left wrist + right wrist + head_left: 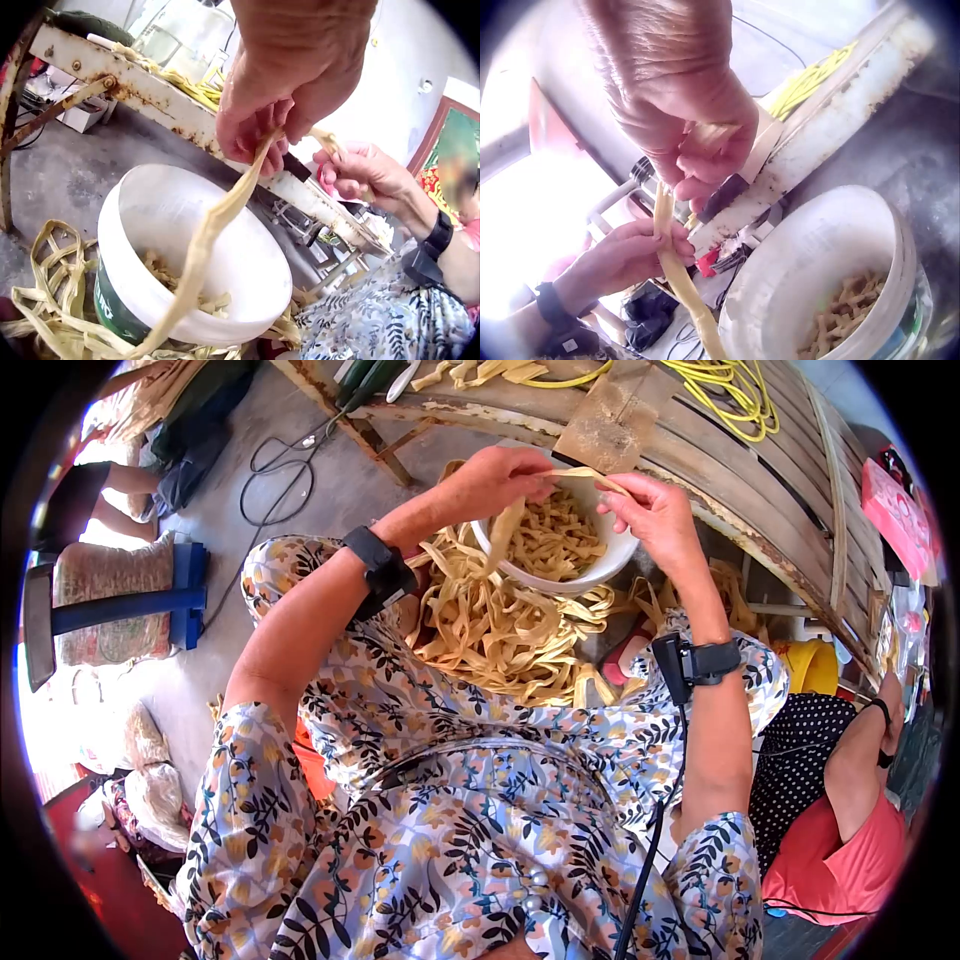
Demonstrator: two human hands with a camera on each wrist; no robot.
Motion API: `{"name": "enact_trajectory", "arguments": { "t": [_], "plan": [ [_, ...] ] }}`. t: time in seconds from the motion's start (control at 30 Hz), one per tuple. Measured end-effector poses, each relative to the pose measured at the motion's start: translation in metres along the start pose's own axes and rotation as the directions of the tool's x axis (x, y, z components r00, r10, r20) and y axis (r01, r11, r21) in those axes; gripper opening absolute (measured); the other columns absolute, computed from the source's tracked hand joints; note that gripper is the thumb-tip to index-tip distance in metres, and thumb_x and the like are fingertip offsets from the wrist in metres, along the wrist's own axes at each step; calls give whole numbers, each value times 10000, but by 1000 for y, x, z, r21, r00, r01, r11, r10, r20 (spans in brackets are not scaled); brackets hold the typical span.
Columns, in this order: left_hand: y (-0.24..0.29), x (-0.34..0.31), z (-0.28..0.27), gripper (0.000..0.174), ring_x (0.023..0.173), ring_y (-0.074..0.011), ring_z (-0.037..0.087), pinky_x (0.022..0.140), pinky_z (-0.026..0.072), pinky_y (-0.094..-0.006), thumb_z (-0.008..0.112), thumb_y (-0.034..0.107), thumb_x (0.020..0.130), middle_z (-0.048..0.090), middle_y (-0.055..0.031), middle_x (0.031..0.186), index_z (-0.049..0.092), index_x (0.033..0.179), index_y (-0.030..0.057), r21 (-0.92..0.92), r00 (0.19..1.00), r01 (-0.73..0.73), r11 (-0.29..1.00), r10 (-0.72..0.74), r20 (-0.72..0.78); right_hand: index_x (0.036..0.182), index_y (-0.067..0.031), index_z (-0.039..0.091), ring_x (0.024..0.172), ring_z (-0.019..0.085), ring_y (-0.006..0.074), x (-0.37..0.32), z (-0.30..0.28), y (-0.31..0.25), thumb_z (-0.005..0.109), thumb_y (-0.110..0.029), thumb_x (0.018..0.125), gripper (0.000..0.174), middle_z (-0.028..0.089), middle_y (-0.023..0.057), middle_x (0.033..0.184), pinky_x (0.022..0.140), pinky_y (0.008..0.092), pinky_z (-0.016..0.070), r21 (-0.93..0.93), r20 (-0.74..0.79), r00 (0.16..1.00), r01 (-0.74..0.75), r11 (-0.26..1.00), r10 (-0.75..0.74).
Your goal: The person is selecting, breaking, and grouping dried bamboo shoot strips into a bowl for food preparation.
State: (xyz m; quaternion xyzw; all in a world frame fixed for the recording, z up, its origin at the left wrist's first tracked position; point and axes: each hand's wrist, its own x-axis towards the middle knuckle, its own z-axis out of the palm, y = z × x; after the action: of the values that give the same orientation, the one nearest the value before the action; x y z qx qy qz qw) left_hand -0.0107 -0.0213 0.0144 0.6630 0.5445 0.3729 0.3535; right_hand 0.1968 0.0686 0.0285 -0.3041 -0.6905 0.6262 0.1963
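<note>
My left hand [505, 485] pinches a long, pale yellow, fibrous strip [214, 225] above a white bucket [610, 567]; its loose length hangs down past the rim. My right hand [655, 520] pinches the strip's other end, so a short span stretches between the two hands. In the right wrist view, a short pale piece [709, 140] also shows within the right hand's curled fingers. Short cut pieces [555, 535] of the same stuff lie inside the bucket. Close by the hands, a dark flat bar [296, 166] juts from the bench edge.
A heap of long strips [490, 620] lies between the person's legs, beside the bucket. The rusty-edged slatted bench [740, 490] runs behind it, bearing a stained board [612, 425] and a yellow cord [735, 405]. Another person's leg [850, 800] is at right.
</note>
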Motion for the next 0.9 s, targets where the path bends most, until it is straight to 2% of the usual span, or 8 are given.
{"name": "enact_trajectory", "arguments": {
  "t": [0.13,0.27,0.4,0.57,0.67,0.73,0.77,0.9],
  "plan": [
    [18,8,16,177,633,-78,487,568,409,-247,486,154,881,545,-1,683,561,963,16,-145,996,86,986,-87,6,957,-21,624,530,464,51,-5,11,-11,596,-134,803,193,599,8,679,494,190,387,-217,-28,989,137,966,-147],
    [11,3,14,134,516,-88,436,484,370,-236,512,152,857,490,-18,561,558,908,36,148,996,-13,989,25,-80,908,-10,628,542,425,24,-3,-11,-23,621,-167,799,192,558,-21,652,488,170,338,-31,-114,988,-111,993,107],
    [35,0,12,126,490,-117,471,479,386,-247,542,163,833,512,-43,546,565,830,39,205,994,91,974,-77,-75,826,-27,647,527,478,47,3,-10,15,600,-279,793,258,583,10,588,487,191,384,-162,-269,963,-55,985,10],
    [19,9,-19,139,545,-104,529,527,426,-252,571,164,801,573,-41,593,605,856,40,114,978,91,989,-111,178,752,-8,655,523,513,115,-11,7,13,629,-80,708,89,618,32,647,513,256,427,-711,-126,988,-154,686,91],
    [17,8,-28,181,662,-63,519,605,432,-217,554,195,843,583,-1,705,634,920,52,10,955,121,993,-119,271,858,-68,667,473,431,57,-20,28,-10,650,-285,761,239,535,-44,568,462,201,346,5,504,836,-253,967,216],
    [23,9,-18,195,708,-61,526,654,437,-208,538,203,857,592,9,759,631,935,51,-234,964,130,963,-68,255,913,-65,651,469,374,32,-21,25,-31,633,-311,782,279,492,-64,568,455,172,306,260,479,875,-216,941,69],
    [21,10,-12,235,753,-58,526,711,434,-205,514,235,875,592,18,819,622,967,48,-366,933,296,882,-184,309,940,-63,642,467,346,19,-20,23,-38,624,-323,792,300,471,-75,569,451,157,286,380,450,893,-189,905,-2],
    [7,18,12,260,602,-18,479,567,407,-181,476,286,892,556,19,721,565,961,51,-775,931,349,527,-97,353,1062,-14,581,603,540,75,-13,20,-46,595,-237,816,333,598,10,742,586,164,410,55,252,962,97,994,-108]
  ]
}}
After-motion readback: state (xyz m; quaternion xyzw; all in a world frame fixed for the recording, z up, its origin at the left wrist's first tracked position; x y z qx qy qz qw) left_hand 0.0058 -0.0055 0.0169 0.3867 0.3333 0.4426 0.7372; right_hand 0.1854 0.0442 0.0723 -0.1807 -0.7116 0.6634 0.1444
